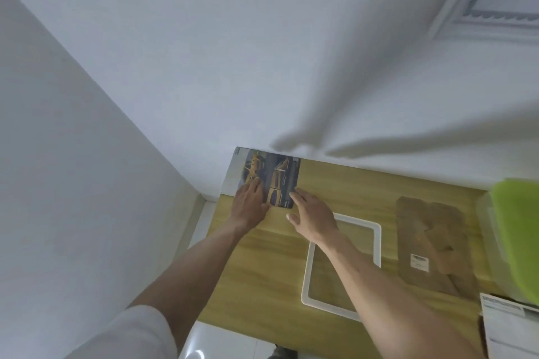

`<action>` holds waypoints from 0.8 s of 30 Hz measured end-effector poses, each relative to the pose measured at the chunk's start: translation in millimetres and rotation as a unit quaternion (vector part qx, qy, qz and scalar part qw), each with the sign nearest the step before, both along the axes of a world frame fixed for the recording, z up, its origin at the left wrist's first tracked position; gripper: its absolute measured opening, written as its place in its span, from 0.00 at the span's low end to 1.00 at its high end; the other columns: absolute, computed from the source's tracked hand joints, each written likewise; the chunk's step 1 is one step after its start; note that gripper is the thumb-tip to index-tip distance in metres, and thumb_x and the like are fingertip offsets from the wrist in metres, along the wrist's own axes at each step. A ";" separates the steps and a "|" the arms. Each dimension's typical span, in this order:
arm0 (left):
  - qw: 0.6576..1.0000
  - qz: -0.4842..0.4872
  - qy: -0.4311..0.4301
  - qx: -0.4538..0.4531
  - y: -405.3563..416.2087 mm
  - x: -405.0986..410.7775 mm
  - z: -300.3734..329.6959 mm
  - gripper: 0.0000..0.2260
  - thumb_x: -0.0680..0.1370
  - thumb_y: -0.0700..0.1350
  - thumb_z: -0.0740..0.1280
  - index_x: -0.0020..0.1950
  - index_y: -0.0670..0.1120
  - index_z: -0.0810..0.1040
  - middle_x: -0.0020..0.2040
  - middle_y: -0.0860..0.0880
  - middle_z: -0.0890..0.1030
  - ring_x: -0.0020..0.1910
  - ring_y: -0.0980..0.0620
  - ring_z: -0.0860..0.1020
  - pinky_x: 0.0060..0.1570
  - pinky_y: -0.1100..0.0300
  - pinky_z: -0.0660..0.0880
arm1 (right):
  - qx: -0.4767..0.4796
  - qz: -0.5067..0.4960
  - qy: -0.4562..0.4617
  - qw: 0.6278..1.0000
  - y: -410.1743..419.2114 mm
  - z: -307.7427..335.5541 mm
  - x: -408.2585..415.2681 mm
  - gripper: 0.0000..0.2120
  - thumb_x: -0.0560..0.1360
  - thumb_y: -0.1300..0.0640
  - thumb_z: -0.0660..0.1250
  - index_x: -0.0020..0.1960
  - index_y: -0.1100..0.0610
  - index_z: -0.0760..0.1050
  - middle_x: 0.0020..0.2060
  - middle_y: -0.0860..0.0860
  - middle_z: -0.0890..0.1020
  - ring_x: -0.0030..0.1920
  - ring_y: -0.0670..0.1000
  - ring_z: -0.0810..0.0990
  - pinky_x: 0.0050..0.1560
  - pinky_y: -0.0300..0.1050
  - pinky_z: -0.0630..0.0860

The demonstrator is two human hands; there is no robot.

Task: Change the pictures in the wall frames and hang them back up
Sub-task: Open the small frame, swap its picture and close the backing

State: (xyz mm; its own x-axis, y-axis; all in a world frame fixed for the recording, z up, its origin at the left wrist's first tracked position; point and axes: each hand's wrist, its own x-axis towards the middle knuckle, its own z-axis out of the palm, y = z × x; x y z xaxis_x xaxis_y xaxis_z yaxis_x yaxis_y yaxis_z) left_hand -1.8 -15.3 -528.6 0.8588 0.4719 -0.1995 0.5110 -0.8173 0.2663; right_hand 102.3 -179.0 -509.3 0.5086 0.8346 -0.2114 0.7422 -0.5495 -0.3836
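A dark picture print with yellow shapes lies on a stack of sheets at the far left corner of the wooden table. My left hand rests flat on the print's left part, fingers spread. My right hand touches the print's near right corner with its fingertips, holding nothing. An empty white picture frame lies flat on the table under my right forearm. A brown backing board with a white label lies to the right of it.
Another white frame hangs on the wall at the top right. A clear plastic box with a green lid stands at the table's right edge. Printed paper lies at the near right. White floor tiles show left of the table.
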 end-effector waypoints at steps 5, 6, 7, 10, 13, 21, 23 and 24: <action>0.998 -0.019 0.044 -0.031 21.3 -2.5 -19.2 0.31 0.82 0.56 0.58 0.80 0.44 0.53 0.81 0.48 0.48 0.79 0.51 0.45 0.78 0.51 0.45 | -0.036 0.030 -0.004 0.999 39.7 -14.3 7.6 0.30 0.82 0.49 0.61 0.79 0.58 0.56 0.80 0.53 0.56 0.79 0.53 0.56 0.76 0.47 0.58; 0.998 -0.023 0.043 -0.029 23.1 -4.1 -23.0 0.31 0.82 0.57 0.57 0.80 0.44 0.52 0.81 0.48 0.47 0.79 0.52 0.45 0.78 0.52 0.45 | -0.047 0.030 0.000 0.998 44.5 -17.0 9.7 0.30 0.83 0.49 0.60 0.79 0.58 0.56 0.80 0.53 0.56 0.79 0.53 0.56 0.76 0.47 0.59; 0.999 -0.026 0.036 -0.024 24.2 -5.6 -25.7 0.30 0.82 0.57 0.56 0.80 0.45 0.53 0.81 0.49 0.48 0.79 0.52 0.45 0.77 0.52 0.45 | -0.058 0.027 0.005 0.998 47.9 -19.2 11.7 0.29 0.83 0.50 0.61 0.79 0.58 0.56 0.80 0.52 0.56 0.79 0.52 0.57 0.75 0.47 0.61; 0.999 -0.037 0.012 0.014 23.9 -9.6 -31.6 0.28 0.83 0.57 0.55 0.79 0.45 0.57 0.80 0.49 0.51 0.79 0.52 0.48 0.77 0.53 0.45 | -0.076 0.012 0.007 0.997 51.9 -21.3 14.3 0.27 0.82 0.50 0.63 0.77 0.57 0.63 0.78 0.50 0.61 0.75 0.52 0.67 0.68 0.48 0.71; 0.998 -0.061 -0.016 0.030 23.7 -15.9 -37.7 0.26 0.82 0.56 0.58 0.76 0.43 0.64 0.79 0.46 0.59 0.78 0.49 0.57 0.76 0.51 0.52 | -0.086 0.022 -0.016 0.996 49.3 -20.7 12.6 0.23 0.81 0.50 0.64 0.74 0.56 0.69 0.75 0.50 0.67 0.69 0.54 0.75 0.62 0.50 0.77; 0.967 -0.145 -0.165 0.125 38.0 -29.9 -29.8 0.07 0.74 0.38 0.72 0.51 0.44 0.80 0.51 0.48 0.81 0.54 0.48 0.79 0.67 0.52 0.67 | -0.037 0.001 -0.036 0.999 17.9 -12.5 21.5 0.17 0.79 0.51 0.67 0.65 0.58 0.76 0.61 0.51 0.81 0.59 0.55 0.81 0.54 0.51 0.80; 0.961 -0.154 -0.177 0.145 36.0 -26.3 -21.1 0.07 0.72 0.37 0.74 0.48 0.45 0.80 0.47 0.49 0.81 0.49 0.49 0.79 0.65 0.54 0.67 | -0.007 0.030 -0.068 0.997 11.9 -9.8 22.4 0.20 0.77 0.53 0.70 0.67 0.58 0.76 0.63 0.53 0.80 0.61 0.55 0.80 0.62 0.51 0.77; 0.958 -0.157 -0.183 0.154 33.8 -23.8 -16.8 0.08 0.71 0.36 0.74 0.47 0.45 0.80 0.47 0.49 0.81 0.48 0.50 0.79 0.65 0.54 0.68 | 0.009 0.051 -0.085 0.995 10.3 -8.6 21.6 0.22 0.74 0.54 0.71 0.67 0.58 0.76 0.63 0.54 0.80 0.62 0.55 0.79 0.65 0.52 0.75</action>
